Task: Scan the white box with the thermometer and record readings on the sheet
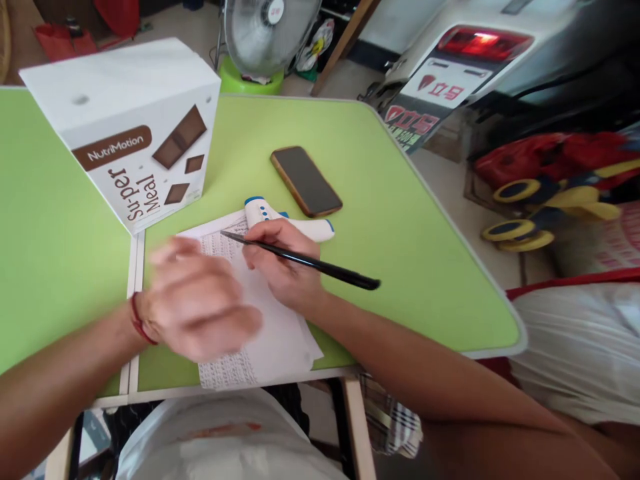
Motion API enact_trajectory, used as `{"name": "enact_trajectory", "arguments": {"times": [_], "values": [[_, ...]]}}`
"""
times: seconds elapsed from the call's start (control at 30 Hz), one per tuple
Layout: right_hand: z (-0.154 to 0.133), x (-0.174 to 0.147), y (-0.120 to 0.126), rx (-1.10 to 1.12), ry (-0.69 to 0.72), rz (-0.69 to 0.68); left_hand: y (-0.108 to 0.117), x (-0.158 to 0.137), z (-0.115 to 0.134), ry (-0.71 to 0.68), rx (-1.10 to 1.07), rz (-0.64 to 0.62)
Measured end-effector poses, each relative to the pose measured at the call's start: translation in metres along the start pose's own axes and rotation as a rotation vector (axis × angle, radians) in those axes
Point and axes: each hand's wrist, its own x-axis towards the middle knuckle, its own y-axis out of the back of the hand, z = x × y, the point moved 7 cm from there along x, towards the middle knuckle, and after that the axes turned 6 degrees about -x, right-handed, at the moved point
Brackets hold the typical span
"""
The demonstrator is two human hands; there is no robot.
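Note:
My right hand (285, 263) is closed around a black pen (330, 268). Its tip points left, over the upper part of a sheet of paper (277, 350) covered on its left side with rows of small handwriting. Motion smears my left hand (200, 300), raised above the paper's left side with the fingers apparently curled; whether it holds anything does not show. A red cord (136, 319) circles that wrist. Just beyond my right hand, a white and blue handheld device shaped like an infrared thermometer (317, 229) lies against the paper's top edge.
A white NutriMotion box (125, 133) stands on the green table (400, 267), back left. Farther right lies a phone (307, 180) in a brown case. A fan (273, 30) and a white scooter (480, 47) are beyond the table. Someone in white clothing (580, 347) is at the right.

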Motion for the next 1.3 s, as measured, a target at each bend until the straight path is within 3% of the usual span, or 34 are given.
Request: {"name": "enact_trajectory", "arguments": {"times": [0.03, 0.07, 0.13, 0.3, 0.5, 0.63, 0.87, 1.03, 1.3], "values": [[0.003, 0.0, -0.005, 0.031, -0.032, -0.034, -0.013, -0.002, 0.032, -0.348, 0.084, -0.045], [0.006, 0.001, -0.009, 0.048, -0.057, -0.06, -0.027, -0.005, 0.048, -0.523, 0.204, -0.109], [0.01, 0.003, -0.013, 0.036, -0.083, -0.08, -0.042, -0.007, 0.055, -0.587, 0.292, -0.127], [0.021, 0.007, -0.011, -0.047, -0.14, -0.072, -0.056, -0.01, 0.041, -0.455, 0.24, -0.138], [0.024, 0.005, -0.01, -0.127, -0.137, -0.038, -0.065, -0.013, 0.028, -0.285, 0.275, -0.285], [0.021, 0.004, -0.01, -0.139, -0.12, -0.041, -0.067, -0.012, 0.029, -0.228, 0.324, -0.35], [0.022, 0.003, -0.011, -0.112, -0.147, -0.084, -0.061, -0.01, 0.032, -0.165, 0.402, -0.262], [0.023, 0.003, -0.006, -0.161, -0.134, -0.005, -0.066, -0.011, 0.027, -0.112, 0.465, -0.386], [0.021, 0.003, -0.004, -0.206, -0.089, -0.029, -0.067, -0.009, 0.001, 0.33, 0.641, -0.616]]}}
